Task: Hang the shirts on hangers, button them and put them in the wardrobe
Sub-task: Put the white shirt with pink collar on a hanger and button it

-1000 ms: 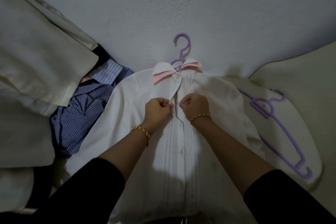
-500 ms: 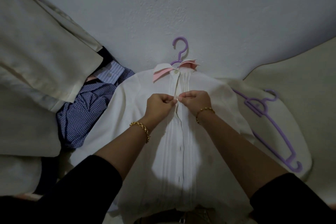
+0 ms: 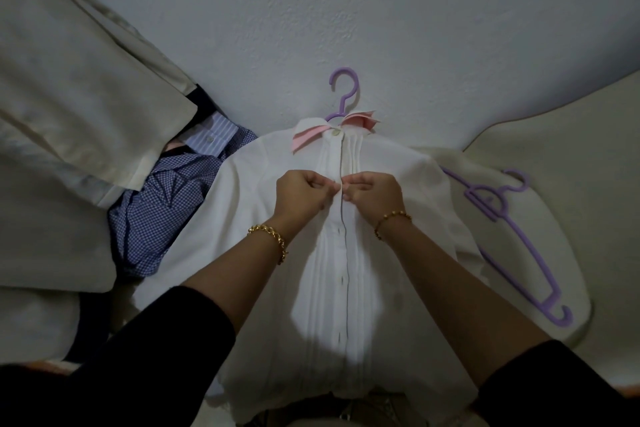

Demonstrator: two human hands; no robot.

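The shirt [image 3: 270, 218] is laid front-up on a hanger [image 3: 343, 94], whose hook shows above the shirt's collar. The shirt's front edges are pinched below the collar by the left hand [image 3: 301, 196] and right hand [image 3: 375, 196], fingers curled tight on the cloth. A spare hanger [image 3: 519, 246] lies right of the shirt, a checked shirt [image 3: 162, 211] left of it.

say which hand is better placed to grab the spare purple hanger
Right, probably: the right hand is nearer the spare hanger on that side; the left hand would cross the white shirt.
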